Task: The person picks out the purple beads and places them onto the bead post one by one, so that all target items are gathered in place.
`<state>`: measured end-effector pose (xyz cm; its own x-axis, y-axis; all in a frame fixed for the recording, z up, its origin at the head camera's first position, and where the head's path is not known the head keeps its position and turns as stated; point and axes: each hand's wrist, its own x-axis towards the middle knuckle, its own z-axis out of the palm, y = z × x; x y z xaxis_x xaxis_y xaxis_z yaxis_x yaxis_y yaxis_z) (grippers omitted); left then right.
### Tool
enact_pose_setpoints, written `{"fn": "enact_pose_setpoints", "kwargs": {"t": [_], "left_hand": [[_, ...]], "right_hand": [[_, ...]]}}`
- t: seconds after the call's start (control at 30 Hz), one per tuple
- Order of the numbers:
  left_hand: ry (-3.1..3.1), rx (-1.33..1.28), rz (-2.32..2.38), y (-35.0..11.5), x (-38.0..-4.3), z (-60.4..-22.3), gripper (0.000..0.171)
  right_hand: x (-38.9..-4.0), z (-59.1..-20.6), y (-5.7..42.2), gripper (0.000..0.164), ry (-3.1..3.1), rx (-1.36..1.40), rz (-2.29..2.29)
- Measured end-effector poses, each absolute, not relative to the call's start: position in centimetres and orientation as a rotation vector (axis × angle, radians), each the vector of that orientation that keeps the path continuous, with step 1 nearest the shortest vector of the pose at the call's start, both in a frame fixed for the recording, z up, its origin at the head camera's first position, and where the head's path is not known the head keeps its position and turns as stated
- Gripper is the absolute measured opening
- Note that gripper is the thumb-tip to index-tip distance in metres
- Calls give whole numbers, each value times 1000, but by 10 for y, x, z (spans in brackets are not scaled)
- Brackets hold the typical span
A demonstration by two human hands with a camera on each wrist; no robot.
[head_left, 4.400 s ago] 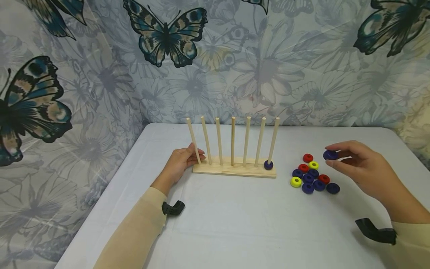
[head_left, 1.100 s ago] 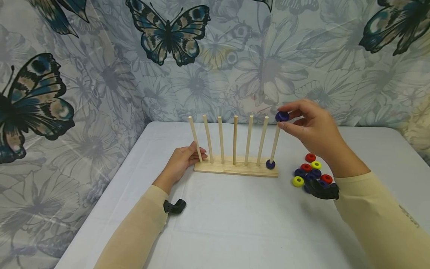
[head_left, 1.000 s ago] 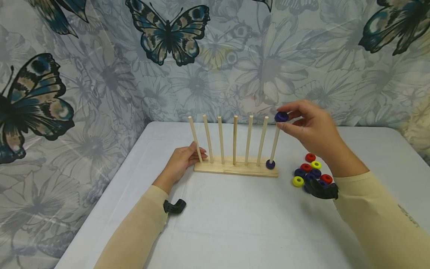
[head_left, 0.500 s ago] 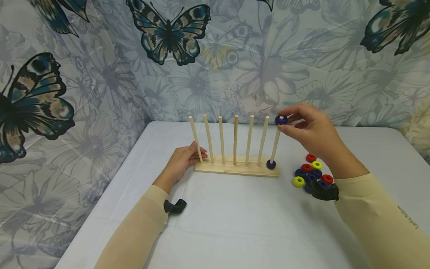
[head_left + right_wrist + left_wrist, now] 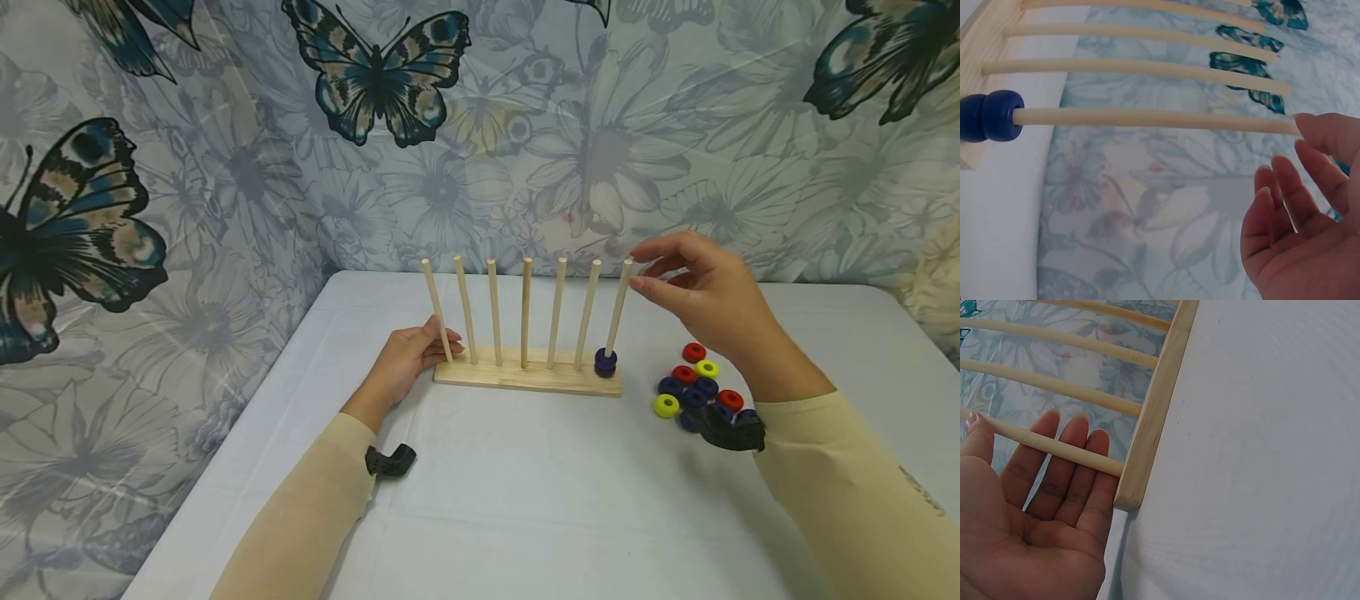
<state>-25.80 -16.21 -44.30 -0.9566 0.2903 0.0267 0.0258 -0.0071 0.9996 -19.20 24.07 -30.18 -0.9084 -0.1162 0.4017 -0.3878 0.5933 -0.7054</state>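
Note:
A wooden peg rack (image 5: pixel 517 379) with a row of upright pegs stands on the white table. My left hand (image 5: pixel 412 352) holds its leftmost peg (image 5: pixel 1060 449); in the left wrist view the thumb lies on the peg and the fingers extend behind it. Two dark blue rings (image 5: pixel 605 363) sit stacked at the foot of the rightmost peg (image 5: pixel 618 308). Beside that peg's top, my right hand (image 5: pixel 701 287) holds nothing, its thumb and fingers apart. The right wrist view shows the blue rings (image 5: pixel 1000 115) down against the base and my right fingertips near the peg's tip.
Loose red, yellow and dark blue rings (image 5: pixel 705 369) lie in a cluster right of the rack, partly hidden by the black wrist camera mount (image 5: pixel 731 429) on the right sleeve. A cloth backdrop (image 5: pixel 525 167) with butterflies hangs behind the white table (image 5: pixel 525 500).
My right hand brought a blue ring from the cluster onto the rightmost peg and let it go. The ring has dropped onto the first one. My left hand has stayed on the rack.

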Motion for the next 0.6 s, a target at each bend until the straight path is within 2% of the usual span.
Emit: {"fn": "enact_pose_setpoints", "kwargs": {"t": [0.6], "left_hand": [[2088, 338, 2072, -162, -256, -442, 71]], "right_hand": [[-184, -306, 261, 29, -2407, 477, 1370]]}}
